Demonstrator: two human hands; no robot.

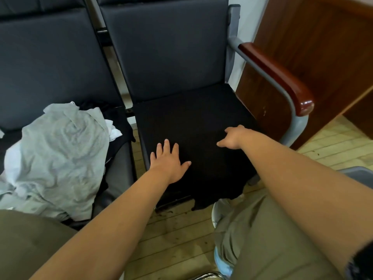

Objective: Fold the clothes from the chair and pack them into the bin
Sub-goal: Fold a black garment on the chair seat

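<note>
Black garment (201, 118) covers chair (167, 53) under flat, released left grip (169, 162); right grip (234, 138) unclear

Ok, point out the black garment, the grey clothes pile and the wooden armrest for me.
black garment (214, 174), head view, front part near its hanging hem.
grey clothes pile (58, 150), head view, middle of the heap.
wooden armrest (278, 77), head view, middle of its top.

No words, labels, brand marks, numbers or signs can be read anywhere in this view. The black garment (201, 122) spread over the chair (167, 47) seat and the pale grey clothes (56, 154) heaped on the neighbouring chair (50, 67) show only plain, unprinted fabric.
</note>
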